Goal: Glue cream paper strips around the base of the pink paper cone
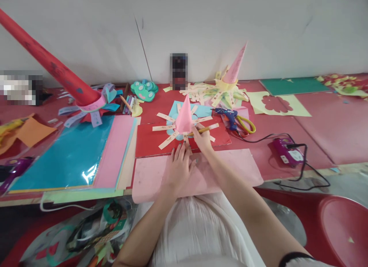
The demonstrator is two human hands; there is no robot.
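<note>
A pink paper cone (pixel 184 117) stands upright amid lettered paper strips (pixel 163 128) that fan out from its base. Beneath it are a light blue paper piece (pixel 173 110) and a red board (pixel 148 144). My right hand (pixel 202 139) is closed around a yellowish-brown pencil (pixel 204 129), its tip by a strip at the front of the cone. With fingers stretched out, my left hand (pixel 179 165) lies on the near edge of the board, touching the front strip and a pink sheet (pixel 232 169).
At right are a blue glue gun (pixel 230 116), yellow-handled scissors (pixel 247 124) and a purple power strip (pixel 287 152) with a black cord. A second pink cone (pixel 235 65) stands behind. Leftward are a tall red cone (pixel 54 67) and a teal paper pack (pixel 71 155).
</note>
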